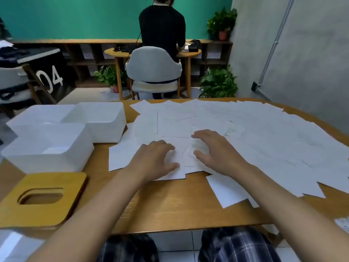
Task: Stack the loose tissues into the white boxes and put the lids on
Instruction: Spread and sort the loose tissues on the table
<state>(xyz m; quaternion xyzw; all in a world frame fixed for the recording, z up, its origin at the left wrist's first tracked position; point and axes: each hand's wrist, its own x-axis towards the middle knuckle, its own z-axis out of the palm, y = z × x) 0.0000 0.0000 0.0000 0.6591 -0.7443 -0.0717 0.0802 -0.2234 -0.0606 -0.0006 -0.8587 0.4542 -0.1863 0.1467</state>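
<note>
**A:** Where to find the loose tissues?

**B:** Shows loose tissues [245, 133] lying flat and overlapping in a broad white scatter across the middle, far and right parts of the wooden bench [170, 210]. Shows a few sheets reaching toward the near edge on the right.

**A:** And the hands?

**B:** Shows both palm-down on the near-left part of that scatter. Shows the left hand [156, 159] resting on the sheets, its fingers [166, 145] bent at the knuckles with tips on the paper and the thumb out to the side, pinching nothing. Shows the right hand [217, 154] just beside it, its fingers [204, 133] loosely spread and relaxed on the tissues, gripping nothing.

**A:** Where to look for the white boxes?

**B:** Left of the tissues. Shows three white boxes [83, 137], all lidless, clustered and touching: a near box [47, 161], a far right box [98, 127] beside the edge of the tissues, and a far left box [37, 114] at the back.

**A:** Any lid?

**B:** Shows one wooden lid [56, 214] with an oval slot, flat at the near-left corner, just in front of the near box and apart from both hands.

**A:** And beyond the bench?

**B:** Shows a person [162, 25] from behind, standing at a round table [188, 53] behind a grey chair [153, 63], with potted plants [219, 84] and a green wall [75, 16].
</note>
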